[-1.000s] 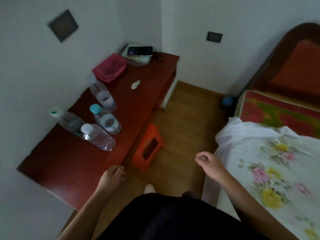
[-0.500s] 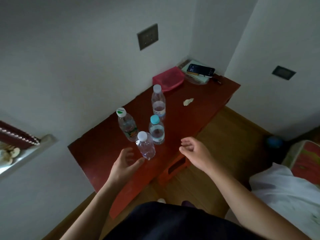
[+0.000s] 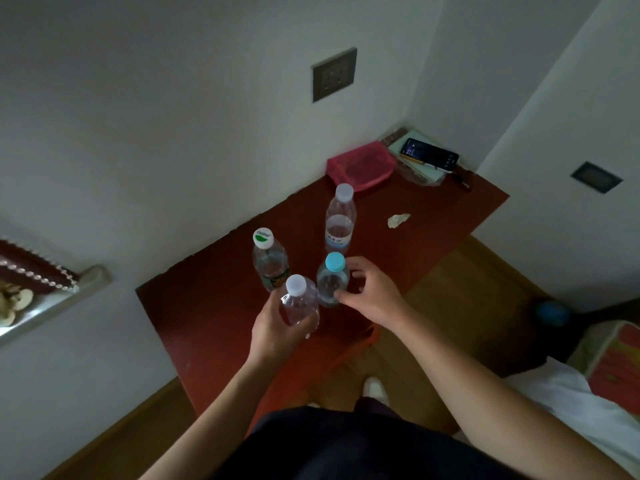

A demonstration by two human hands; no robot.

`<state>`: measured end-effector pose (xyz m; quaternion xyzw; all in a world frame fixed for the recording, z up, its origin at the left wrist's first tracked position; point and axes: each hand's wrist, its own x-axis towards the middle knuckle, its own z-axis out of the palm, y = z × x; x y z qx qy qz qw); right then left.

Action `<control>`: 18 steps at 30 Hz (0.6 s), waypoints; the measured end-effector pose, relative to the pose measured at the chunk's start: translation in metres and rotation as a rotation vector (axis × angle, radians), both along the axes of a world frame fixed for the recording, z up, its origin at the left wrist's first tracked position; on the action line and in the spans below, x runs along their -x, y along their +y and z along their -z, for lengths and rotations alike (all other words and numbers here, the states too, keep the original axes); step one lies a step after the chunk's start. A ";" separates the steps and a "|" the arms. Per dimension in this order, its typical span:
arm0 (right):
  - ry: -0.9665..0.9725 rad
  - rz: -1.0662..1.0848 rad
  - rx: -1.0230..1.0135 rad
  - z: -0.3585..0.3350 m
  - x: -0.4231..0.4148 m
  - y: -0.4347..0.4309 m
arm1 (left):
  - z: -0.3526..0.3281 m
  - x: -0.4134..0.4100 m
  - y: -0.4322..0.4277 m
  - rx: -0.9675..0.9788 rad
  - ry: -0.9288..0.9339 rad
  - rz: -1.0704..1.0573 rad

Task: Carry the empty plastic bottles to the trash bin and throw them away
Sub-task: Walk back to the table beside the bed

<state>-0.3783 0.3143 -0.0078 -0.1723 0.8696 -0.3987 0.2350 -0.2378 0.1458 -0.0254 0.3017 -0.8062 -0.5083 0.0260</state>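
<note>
Several clear plastic bottles stand on a dark red desk (image 3: 214, 327). My left hand (image 3: 277, 332) is wrapped around the nearest bottle, the white-capped bottle (image 3: 299, 304). My right hand (image 3: 372, 296) curls around the blue-capped bottle (image 3: 331, 280), thumb and fingers at its sides. Behind them stands a bottle with a green-leaf cap (image 3: 269, 259). Farther back is a taller bottle with a white cap (image 3: 340, 216). No trash bin is in view.
A pink pouch (image 3: 362, 164), a phone (image 3: 429, 155) on books and a crumpled tissue (image 3: 398, 220) lie at the desk's far end. An orange stool (image 3: 367, 341) sits under the desk edge. Wooden floor and a bed (image 3: 613, 368) are to the right.
I have stepped closer to the desk. My left hand has closed on the white-capped bottle, and my right hand has reached forward around the blue-capped bottle.
</note>
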 end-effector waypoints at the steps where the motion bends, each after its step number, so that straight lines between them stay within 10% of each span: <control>1: -0.002 -0.020 0.004 0.002 0.003 -0.001 | -0.001 -0.001 0.001 -0.004 -0.002 -0.035; 18: 0.125 -0.585 0.144 0.002 0.005 -0.033 | -0.013 -0.146 0.067 0.012 -0.042 -0.897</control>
